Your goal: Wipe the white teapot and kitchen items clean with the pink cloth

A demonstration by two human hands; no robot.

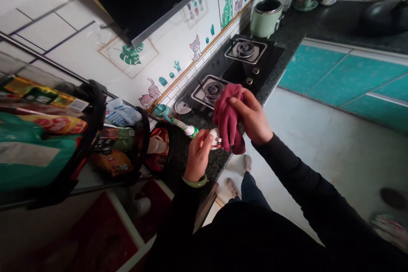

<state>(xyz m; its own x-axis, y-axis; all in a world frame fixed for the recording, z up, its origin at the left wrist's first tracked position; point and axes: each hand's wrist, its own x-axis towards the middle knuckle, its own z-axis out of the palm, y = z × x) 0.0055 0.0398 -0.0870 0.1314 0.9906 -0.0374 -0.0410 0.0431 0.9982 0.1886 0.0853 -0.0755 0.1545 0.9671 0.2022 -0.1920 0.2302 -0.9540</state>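
I have my left hand (198, 153) gripping a small white cup (216, 136), right hand (251, 117) pressing the maroon cloth (228, 121) on it; wiping looks mid-way, not finished

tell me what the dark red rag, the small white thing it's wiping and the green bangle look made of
Dark red rag: soft cloth, matte, hanging in folds. Small white object: looks like glazed ceramic, smooth and shiny, mostly hidden. Green bangle: glossy, faintly translucent, perhaps jade or glass.
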